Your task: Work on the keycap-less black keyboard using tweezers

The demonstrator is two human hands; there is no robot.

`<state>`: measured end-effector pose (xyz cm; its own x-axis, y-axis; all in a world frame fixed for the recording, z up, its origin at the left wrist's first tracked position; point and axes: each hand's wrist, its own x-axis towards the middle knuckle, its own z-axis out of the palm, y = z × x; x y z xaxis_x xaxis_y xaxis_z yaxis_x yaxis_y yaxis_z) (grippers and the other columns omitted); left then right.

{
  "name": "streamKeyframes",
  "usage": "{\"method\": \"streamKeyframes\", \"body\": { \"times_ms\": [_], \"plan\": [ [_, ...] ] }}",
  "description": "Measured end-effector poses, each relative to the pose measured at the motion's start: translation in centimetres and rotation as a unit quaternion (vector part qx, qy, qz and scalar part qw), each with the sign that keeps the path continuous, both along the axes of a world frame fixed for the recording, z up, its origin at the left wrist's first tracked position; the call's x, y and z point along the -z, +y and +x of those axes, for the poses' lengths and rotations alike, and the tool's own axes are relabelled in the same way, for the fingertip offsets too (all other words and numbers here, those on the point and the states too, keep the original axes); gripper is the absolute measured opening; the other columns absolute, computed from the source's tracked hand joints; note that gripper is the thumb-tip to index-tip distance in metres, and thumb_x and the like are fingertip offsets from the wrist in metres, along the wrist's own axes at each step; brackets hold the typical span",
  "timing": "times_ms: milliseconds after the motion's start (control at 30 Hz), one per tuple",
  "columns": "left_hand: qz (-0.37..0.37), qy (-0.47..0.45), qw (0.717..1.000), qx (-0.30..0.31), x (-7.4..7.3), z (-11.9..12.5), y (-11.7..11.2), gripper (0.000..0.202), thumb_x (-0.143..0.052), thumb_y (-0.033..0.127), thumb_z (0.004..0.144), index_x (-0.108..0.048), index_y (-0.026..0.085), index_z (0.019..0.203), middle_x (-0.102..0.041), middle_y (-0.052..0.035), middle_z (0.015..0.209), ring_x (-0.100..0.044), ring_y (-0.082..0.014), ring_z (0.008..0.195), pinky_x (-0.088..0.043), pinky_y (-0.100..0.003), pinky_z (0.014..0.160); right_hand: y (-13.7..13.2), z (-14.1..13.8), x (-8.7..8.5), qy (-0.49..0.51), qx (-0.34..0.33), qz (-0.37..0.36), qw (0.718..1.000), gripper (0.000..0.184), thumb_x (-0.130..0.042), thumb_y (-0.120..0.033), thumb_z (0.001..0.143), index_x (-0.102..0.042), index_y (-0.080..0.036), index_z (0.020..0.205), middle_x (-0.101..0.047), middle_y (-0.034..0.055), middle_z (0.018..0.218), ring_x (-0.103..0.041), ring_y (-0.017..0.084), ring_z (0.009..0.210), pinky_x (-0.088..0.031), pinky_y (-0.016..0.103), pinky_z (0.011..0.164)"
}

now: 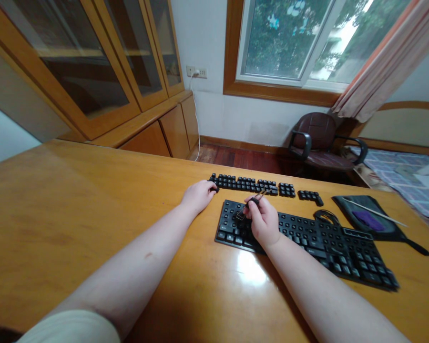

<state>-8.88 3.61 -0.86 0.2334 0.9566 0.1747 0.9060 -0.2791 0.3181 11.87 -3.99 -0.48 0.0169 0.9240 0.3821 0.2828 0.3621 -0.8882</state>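
My left hand (197,197) is closed at the left end of the rows of loose black keycaps (248,184), its fingertips pinching a dark keycap (215,189). Above the left half of a black keyboard (312,238), my right hand (265,220) grips a keycap puller (252,202) by its dark middle. Wire prongs stick out of the puller at both ends, the lower ones down at the keys. Many upper positions on the keyboard show bare key stems, while keycaps sit along its lower rows and right end. My right hand and forearm hide part of the keyboard.
A dark pouch (372,220) lies at the right with a purple cloth (368,220) and a thin pale stick (373,211) on it. The coiled keyboard cable (326,216) rests behind the keyboard. Beyond the wooden desk (93,228) stands an office chair (318,140).
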Motion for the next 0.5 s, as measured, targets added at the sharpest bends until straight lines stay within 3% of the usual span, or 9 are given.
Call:
{"method": "streamKeyframes", "body": {
  "times_ms": [100, 300, 500],
  "plan": [
    [0.005, -0.013, 1.000, 0.000, -0.04, -0.03, -0.04, 0.021, -0.053, 0.030, 0.081, -0.063, 0.025, 0.099, -0.063, -0.0030, 0.087, -0.057, -0.0174, 0.075, -0.041, -0.026, 0.063, -0.03, 0.02, -0.09, -0.001, -0.003, 0.002, 1.000, 0.019, -0.042, -0.033, 0.089, -0.054, -0.019, 0.090, -0.057, 0.0008, 0.064, -0.052, 0.013, 0.054, -0.043, 0.025, 0.053],
    [0.004, -0.007, 1.000, 0.022, -0.27, 0.16, -0.26, 0.020, -0.051, 0.032, 0.082, -0.067, 0.025, 0.090, -0.063, -0.0031, 0.088, -0.057, -0.0175, 0.077, -0.041, -0.026, 0.066, -0.05, 0.03, -0.24, 0.003, -0.005, 0.009, 1.000, 0.018, -0.042, -0.032, 0.089, -0.055, -0.019, 0.090, -0.057, 0.0005, 0.064, -0.052, 0.012, 0.053, -0.043, 0.025, 0.054],
    [0.007, 0.000, 1.000, 0.019, -0.08, 0.14, -0.16, 0.023, -0.050, 0.029, 0.082, -0.067, 0.026, 0.097, -0.064, -0.0027, 0.093, -0.058, -0.0180, 0.081, -0.043, -0.026, 0.070, -0.03, -0.03, -0.10, 0.015, -0.013, 0.010, 1.000, 0.018, -0.043, -0.033, 0.090, -0.054, -0.019, 0.090, -0.055, -0.0001, 0.064, -0.052, 0.012, 0.053, -0.043, 0.024, 0.052]
  ]
}}
